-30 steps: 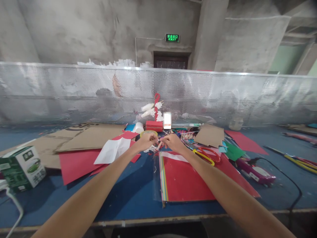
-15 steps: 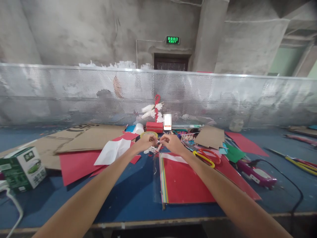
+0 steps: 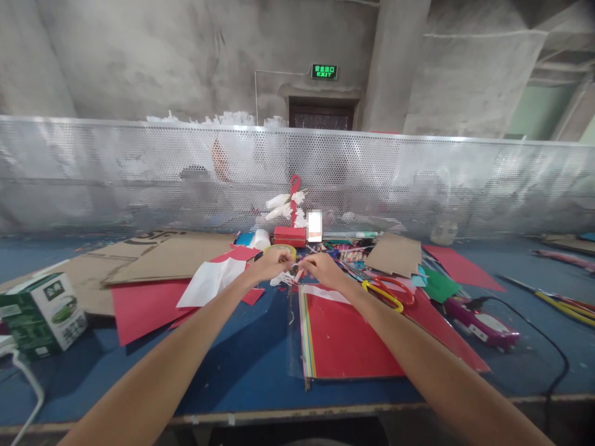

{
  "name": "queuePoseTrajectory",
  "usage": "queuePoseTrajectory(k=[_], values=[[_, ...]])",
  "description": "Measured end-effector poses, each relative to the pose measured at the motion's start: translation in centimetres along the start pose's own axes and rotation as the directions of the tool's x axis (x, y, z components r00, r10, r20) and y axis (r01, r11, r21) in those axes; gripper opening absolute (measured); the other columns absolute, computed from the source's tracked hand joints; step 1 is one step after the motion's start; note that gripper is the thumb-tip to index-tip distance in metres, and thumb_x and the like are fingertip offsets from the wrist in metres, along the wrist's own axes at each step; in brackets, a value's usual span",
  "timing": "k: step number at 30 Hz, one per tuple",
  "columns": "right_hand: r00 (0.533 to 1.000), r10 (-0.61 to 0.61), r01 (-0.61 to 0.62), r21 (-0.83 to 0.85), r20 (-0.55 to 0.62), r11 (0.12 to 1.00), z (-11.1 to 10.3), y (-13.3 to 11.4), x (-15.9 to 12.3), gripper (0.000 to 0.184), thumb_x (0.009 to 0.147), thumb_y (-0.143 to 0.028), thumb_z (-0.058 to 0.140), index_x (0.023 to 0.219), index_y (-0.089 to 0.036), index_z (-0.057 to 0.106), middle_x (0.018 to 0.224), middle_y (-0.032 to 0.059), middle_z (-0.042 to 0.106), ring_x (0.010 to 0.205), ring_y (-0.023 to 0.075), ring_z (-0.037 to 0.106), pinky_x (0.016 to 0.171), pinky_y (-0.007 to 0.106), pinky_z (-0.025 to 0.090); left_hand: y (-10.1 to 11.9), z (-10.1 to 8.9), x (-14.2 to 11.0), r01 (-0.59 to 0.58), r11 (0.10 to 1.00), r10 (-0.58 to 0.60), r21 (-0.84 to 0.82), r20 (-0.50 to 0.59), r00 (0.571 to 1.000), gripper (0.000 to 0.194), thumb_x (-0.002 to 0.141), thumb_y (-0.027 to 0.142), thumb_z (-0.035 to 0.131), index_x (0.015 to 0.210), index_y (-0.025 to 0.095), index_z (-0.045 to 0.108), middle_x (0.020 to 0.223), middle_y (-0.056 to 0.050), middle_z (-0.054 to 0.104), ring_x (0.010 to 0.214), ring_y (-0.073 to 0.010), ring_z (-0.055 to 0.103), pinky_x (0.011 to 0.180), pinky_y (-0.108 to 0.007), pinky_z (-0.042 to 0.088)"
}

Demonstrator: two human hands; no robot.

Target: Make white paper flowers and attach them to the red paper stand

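Near the middle of the table my left hand (image 3: 274,264) and my right hand (image 3: 320,266) face each other with their fingertips nearly meeting. Both are closed in a pinch on a small white piece (image 3: 294,266), thin like a paper strip; its exact shape is too small to make out. Just below the fingertips lie white paper scraps (image 3: 280,278). Behind my left hand is a roll of yellowish tape (image 3: 288,249), partly hidden. A red stand with white paper flowers (image 3: 279,213) rises beyond the hands.
A stack of red paper (image 3: 353,341) lies under my right forearm, beside yellow-handled scissors (image 3: 388,298). Cardboard (image 3: 171,257) and white paper (image 3: 211,282) spread to the left, near a green box (image 3: 44,316). A purple device (image 3: 483,325) with a cable sits right.
The fingers shift slightly around the small white piece, and less of it shows between them. Both hands stay in the same place; the whole view has moved up a little.
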State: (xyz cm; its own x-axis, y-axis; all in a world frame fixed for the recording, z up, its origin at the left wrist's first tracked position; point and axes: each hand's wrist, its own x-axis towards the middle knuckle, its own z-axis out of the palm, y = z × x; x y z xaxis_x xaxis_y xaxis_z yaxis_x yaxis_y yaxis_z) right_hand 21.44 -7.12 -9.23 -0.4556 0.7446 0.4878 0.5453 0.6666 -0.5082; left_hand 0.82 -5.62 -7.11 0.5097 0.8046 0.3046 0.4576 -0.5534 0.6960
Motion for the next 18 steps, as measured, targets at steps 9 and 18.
queuePoseTrajectory(k=[9, 18], values=[[0.992, 0.038, -0.035, 0.027, -0.116, 0.999, 0.07, 0.19, 0.23, 0.014, 0.089, -0.026, 0.059, 0.082, -0.017, 0.068, 0.076, 0.0028, 0.073, 0.066, 0.0141, 0.063, 0.065, 0.023, 0.042, -0.36, -0.06, -0.05, 0.019, 0.999, -0.019, -0.038, -0.006, 1.0, 0.009, 0.069, 0.016, 0.056, 0.074, 0.017, 0.063, 0.069, -0.002, 0.068, 0.063, -0.0143, 0.061, 0.057, -0.023, 0.045], [0.993, 0.068, -0.086, -0.199, -0.095, 0.976, 0.57, 0.09, 0.19, 0.044, 0.099, -0.04, 0.042, 0.067, -0.018, 0.062, 0.059, 0.0023, 0.064, 0.057, 0.0133, 0.057, 0.059, 0.024, 0.031, -0.88, 0.21, 0.2, -0.06, 0.995, 0.06, 0.079, 0.002, 0.998, 0.009, 0.079, 0.024, 0.055, 0.078, 0.017, 0.06, 0.075, -0.003, 0.068, 0.068, -0.0158, 0.064, 0.064, -0.026, 0.048]])
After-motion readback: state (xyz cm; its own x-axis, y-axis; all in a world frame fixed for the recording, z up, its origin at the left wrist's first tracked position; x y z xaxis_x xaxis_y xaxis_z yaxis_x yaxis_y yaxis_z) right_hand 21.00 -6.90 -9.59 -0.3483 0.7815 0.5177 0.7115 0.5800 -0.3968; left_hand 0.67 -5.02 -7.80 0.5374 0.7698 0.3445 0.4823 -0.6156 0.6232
